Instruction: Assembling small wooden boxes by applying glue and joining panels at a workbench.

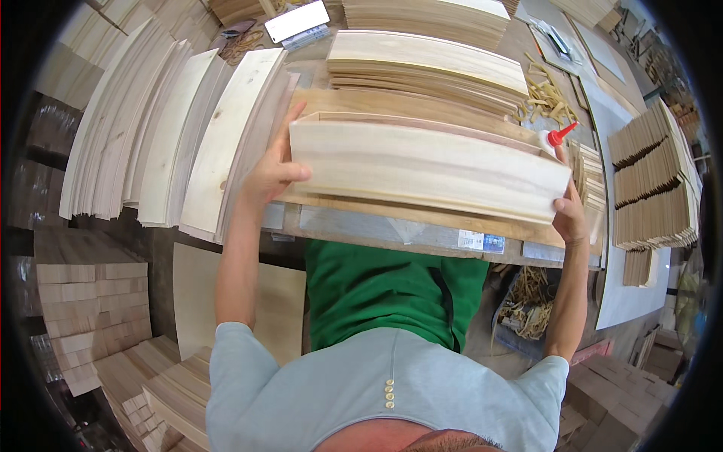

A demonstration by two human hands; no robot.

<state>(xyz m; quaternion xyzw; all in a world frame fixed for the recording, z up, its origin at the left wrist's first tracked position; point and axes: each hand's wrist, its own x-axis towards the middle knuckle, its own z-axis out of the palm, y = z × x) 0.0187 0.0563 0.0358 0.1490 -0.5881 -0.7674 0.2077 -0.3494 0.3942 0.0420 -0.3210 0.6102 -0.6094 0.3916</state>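
A long, pale wooden box frame [422,166] made of thin boards stands on the workbench [392,230] in front of me. My left hand [273,172] grips its left end, thumb on the front board and fingers along the end. My right hand [568,215] holds the lower right corner of the same frame. A white glue bottle with a red cap [552,138] stands just behind the frame's right end.
Thin wooden boards [169,128] fan out on the left. Another stack of boards [429,64] lies behind the frame. Bundles of small wood pieces [651,177] sit at right, loose wood scraps [544,98] beyond the glue. A bin of shavings [527,301] is under the bench.
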